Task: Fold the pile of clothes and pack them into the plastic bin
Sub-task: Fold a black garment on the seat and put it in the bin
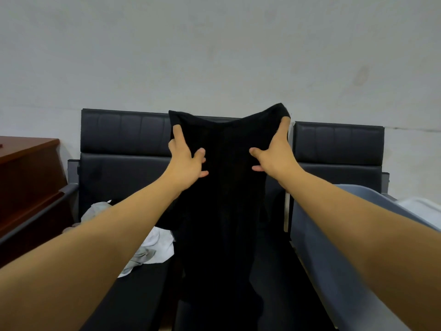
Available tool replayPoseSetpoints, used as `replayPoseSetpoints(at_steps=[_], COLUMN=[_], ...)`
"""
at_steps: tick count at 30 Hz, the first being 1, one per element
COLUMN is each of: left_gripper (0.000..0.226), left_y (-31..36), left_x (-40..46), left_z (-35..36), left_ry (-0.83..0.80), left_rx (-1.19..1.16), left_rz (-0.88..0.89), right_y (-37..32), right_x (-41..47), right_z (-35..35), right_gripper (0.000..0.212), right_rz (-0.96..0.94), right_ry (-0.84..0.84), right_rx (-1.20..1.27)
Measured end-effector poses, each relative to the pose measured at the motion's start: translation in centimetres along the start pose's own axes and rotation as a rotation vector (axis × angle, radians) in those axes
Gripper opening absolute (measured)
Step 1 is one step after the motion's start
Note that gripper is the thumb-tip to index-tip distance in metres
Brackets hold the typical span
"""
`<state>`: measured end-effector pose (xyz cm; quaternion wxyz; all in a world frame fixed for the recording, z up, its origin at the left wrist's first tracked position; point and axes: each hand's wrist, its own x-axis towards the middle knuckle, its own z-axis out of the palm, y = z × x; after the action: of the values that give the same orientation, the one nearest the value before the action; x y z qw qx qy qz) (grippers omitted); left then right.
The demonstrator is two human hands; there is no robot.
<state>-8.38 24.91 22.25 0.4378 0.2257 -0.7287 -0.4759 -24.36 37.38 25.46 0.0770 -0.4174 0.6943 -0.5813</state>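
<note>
A black garment (225,187) hangs in front of me, held up by its top edge over a black sofa seat. My left hand (185,158) pinches the garment's upper left part, thumb in front and fingers curled round the cloth. My right hand (274,151) grips the upper right corner the same way. The garment's lower end drops out of sight below. A crumpled pile of white and grey clothes (148,247) lies on the seat at the left. The grey-blue plastic bin (334,247) stands at the right, with pale cloth (417,206) inside.
A black two-seat sofa (119,144) backs onto a pale wall, with a second black chair (338,149) to the right behind the bin. A brown wooden cabinet (26,173) stands at the far left.
</note>
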Motion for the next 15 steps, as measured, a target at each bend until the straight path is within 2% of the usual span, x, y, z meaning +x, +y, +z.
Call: replayPoseSetpoints(at_steps=[3,7,12,15], left_gripper=[0.079,0.084,0.084,0.084], left_y=[1.2,3.0,6.6,8.8], left_x=[-0.3,-0.8,-2.2,-3.2], left_z=[0.7,1.0,1.4,1.4], left_ry=[0.006,0.028,0.099,0.087], left_rx=[0.121,0.194,0.191,0.195], left_rz=[0.110,0.249,0.308,0.360], right_y=[-0.9,-2.9,-5.8,-8.0], right_x=[-0.3,-1.0,-2.3,-3.5], right_z=[0.2,0.4,0.0,-0.7], right_gripper=[0.100,0.088,0.078,0.072], right_rz=[-0.086,-0.203,-0.356,-0.436], right_ry=[0.084,0.192,0.219,0.223], right_rx=[-0.059,-0.082,-0.163,-0.221])
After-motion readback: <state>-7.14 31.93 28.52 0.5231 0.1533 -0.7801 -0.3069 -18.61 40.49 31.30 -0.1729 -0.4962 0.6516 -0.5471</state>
